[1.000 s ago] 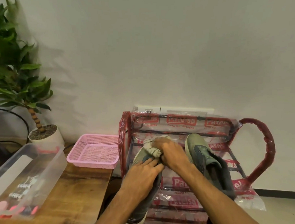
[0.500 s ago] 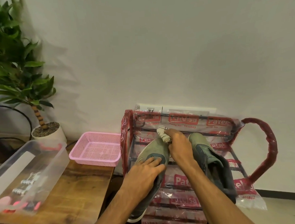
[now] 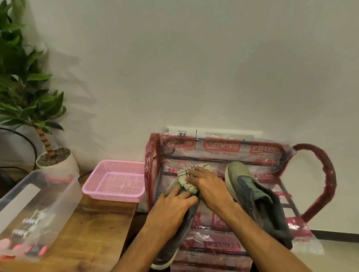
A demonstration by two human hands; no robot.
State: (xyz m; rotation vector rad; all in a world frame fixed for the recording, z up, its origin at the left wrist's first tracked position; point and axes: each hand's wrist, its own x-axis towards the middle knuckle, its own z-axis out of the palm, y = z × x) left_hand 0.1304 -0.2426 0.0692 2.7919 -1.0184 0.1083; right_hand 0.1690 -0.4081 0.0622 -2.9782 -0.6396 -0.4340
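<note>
Two grey-green shoes lie on a red, plastic-wrapped shoe rack (image 3: pixel 311 150). My left hand (image 3: pixel 173 208) grips the left shoe (image 3: pixel 175 245) across its upper and holds it steady. My right hand (image 3: pixel 209 188) presses a bunched white cloth (image 3: pixel 186 180) with dark lines onto that shoe's toe, fingers curled over the cloth. The toe is mostly hidden under the cloth and hands. The right shoe (image 3: pixel 257 198) lies untouched beside my right forearm, toe pointing to the wall.
A wooden table (image 3: pixel 90 238) stands at the left with a pink mesh basket (image 3: pixel 114 181) and a clear plastic tub (image 3: pixel 34 212) holding small items. A potted plant (image 3: pixel 52 158) sits at the back left. A white wall rises right behind the rack.
My right hand with the cloth went toward the toe tip and has now come back nearer, rubbing along the left shoe. My left hand kept its hold.
</note>
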